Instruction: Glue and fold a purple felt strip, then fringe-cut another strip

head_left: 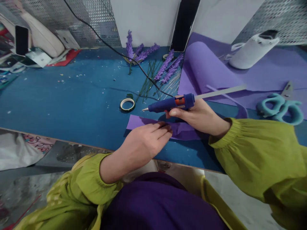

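- Holds a blue glue gun [161,104] in the right hand [201,116], with a closed grip around its body and a thumb along its side.
- Points the gun's tip to the left, near the far edge of a purple strip [137,122].
- Has a long, pale glue stick [220,92] poking out of the gun's back end.
- Rests the left hand [144,140] on the strip, with bent fingers; cannot tell about any pinch underneath.
- Has the strip on the blue table [59,95], close to the front edge, running from the left hand to below the right hand.
- Has a roll of tape [127,111] just past the strip's left end.
- Farther back, has purple flowers [129,44] in two groups, with green stems [146,83] and thin wires [171,84] beside the right group.
- Has a black cord [82,21] crossing over to the gun.
- Has a tall black phone [184,25] leaning at the back.
- On the right, has a big purple sheet [203,60], partly rolled, with a white pot [254,51] on top and teal scissors [275,107] at its front edge.
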Available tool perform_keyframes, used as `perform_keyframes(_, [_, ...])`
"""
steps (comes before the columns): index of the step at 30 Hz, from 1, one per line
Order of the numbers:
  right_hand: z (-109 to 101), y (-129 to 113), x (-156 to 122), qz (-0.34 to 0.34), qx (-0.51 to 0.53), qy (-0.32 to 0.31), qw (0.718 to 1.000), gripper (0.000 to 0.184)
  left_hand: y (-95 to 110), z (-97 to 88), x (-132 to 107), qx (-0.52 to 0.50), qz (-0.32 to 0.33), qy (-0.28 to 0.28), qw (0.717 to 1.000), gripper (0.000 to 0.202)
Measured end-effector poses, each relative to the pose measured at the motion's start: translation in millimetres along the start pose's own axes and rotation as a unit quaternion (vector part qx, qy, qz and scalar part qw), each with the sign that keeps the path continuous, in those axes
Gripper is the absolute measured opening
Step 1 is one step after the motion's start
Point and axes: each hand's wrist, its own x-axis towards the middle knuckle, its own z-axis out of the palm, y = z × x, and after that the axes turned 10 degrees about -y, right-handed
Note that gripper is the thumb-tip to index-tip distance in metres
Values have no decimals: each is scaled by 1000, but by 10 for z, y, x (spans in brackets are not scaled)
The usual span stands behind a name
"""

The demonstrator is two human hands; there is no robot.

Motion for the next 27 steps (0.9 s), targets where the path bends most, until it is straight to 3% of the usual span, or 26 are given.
perform_keyframes(5, [86,-12,40,5,16,21,1000,39,-89,2,-53,0,28,-4,1000,33])
perform_keyframes(16, [119,-14,106,-23,-37,11,999,44,-43,88,-174,-25,-11,9,1000,32])
perform_keyframes(21, [128,-26,95,-23,-84,5,996,47,-7,75,-503,22,-70,55,996,41])
perform_keyframes(27, [145,-90,126,18,-67,-17,997,56,-165,74,-828,35,-128,107,985,48])
